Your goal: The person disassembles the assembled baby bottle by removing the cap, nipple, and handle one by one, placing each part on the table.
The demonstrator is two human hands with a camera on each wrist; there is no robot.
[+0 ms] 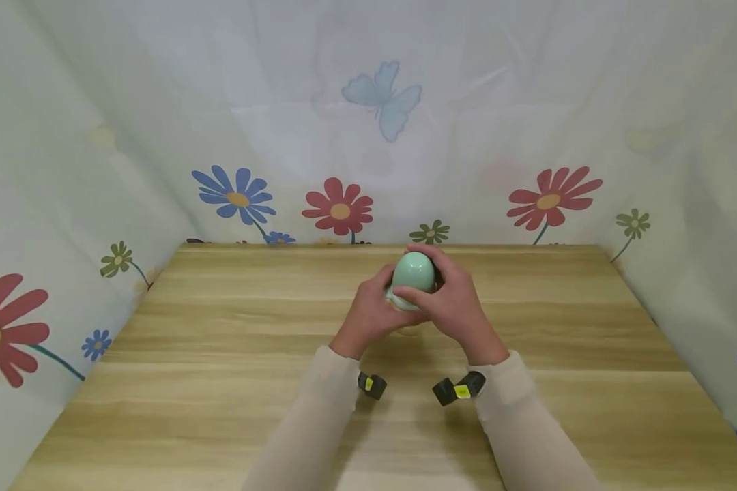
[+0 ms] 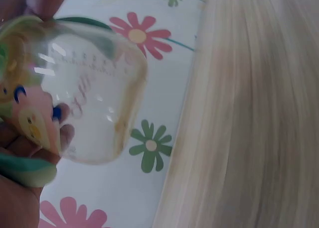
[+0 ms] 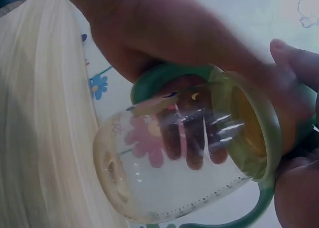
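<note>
A baby bottle with a clear body (image 2: 94, 98), graduation marks and a cartoon print is held in the air above the table by both hands. Its domed mint-green cap (image 1: 413, 269) faces up toward the head camera. Fingers of my left hand (image 1: 377, 307) wrap the bottle's side, and they show through the clear wall in the right wrist view. A green handle (image 3: 256, 208) loops from the yellowish-green collar (image 3: 271, 121). With thumb and fingers on either side, my right hand (image 1: 457, 303) grips the cap. Most of the body is hidden from the head camera.
A wood-grain table (image 1: 252, 382) lies below the hands. Around its back and sides hangs a white curtain (image 1: 270, 116) printed with flowers and a butterfly. Black wrist cameras (image 1: 445, 391) sit at the beige sleeves (image 1: 534, 416).
</note>
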